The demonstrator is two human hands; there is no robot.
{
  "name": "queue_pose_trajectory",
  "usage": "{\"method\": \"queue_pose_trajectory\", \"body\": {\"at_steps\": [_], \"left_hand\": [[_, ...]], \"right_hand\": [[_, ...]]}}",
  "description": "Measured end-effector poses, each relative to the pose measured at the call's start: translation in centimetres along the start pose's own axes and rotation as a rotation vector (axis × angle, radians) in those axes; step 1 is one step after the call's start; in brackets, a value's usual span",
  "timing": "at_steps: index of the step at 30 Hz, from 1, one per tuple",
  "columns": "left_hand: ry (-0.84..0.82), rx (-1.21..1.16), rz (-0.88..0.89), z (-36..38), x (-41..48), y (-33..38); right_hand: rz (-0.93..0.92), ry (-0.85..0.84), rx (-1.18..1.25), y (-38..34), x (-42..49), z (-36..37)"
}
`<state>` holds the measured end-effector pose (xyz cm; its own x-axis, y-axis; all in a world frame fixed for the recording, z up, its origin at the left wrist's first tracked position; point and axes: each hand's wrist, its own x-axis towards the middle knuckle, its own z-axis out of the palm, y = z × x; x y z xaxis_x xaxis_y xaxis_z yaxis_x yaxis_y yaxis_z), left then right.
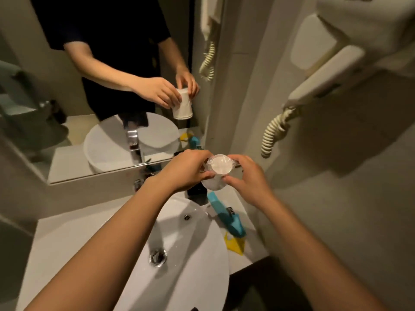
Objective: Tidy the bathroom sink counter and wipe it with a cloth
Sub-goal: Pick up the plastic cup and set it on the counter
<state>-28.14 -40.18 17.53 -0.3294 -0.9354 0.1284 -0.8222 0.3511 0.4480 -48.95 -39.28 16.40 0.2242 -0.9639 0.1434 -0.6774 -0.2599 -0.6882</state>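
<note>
White and thin-walled, the disposable cup [216,173] sits between both hands just right of the frame's centre, held above the back of the counter [67,239]. The left hand [188,169] pinches its near side while the right hand [247,176] closes on the opposite side, fingers [231,181] curled against the wall. A crinkled clear film seems to cover its mouth. It looks very light and easily crushed, so a gentle grip low on the stiffer rim or base would probably suit it better than a squeeze at mid-wall; the film may be slippery.

Below the hands, the glossy white ceramic basin [190,254] curves down to a chrome drain [158,257]. At lower right of centre lie a blue plastic packet [224,216] and a yellow scrap [234,244], both thin and limp-looking. The mirror [67,108] fills the upper left, hard and reflective. At the upper right, a matte cream wall dryer [325,75] hangs with a coiled cord [274,133].
</note>
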Motion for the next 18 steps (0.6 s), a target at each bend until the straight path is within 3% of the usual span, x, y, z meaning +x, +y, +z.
{"method": "queue_pose_trajectory", "body": {"at_steps": [9, 18], "left_hand": [[-0.099, -0.088, -0.032, 7.9, 8.7, -3.7], [-0.189, -0.188, -0.188, 15.4, 13.3, -9.4]], "right_hand": [[0.232, 0.018, 0.034, 7.6, 5.3, 3.2], [0.305, -0.034, -0.071, 13.2, 10.0, 9.4]]}}
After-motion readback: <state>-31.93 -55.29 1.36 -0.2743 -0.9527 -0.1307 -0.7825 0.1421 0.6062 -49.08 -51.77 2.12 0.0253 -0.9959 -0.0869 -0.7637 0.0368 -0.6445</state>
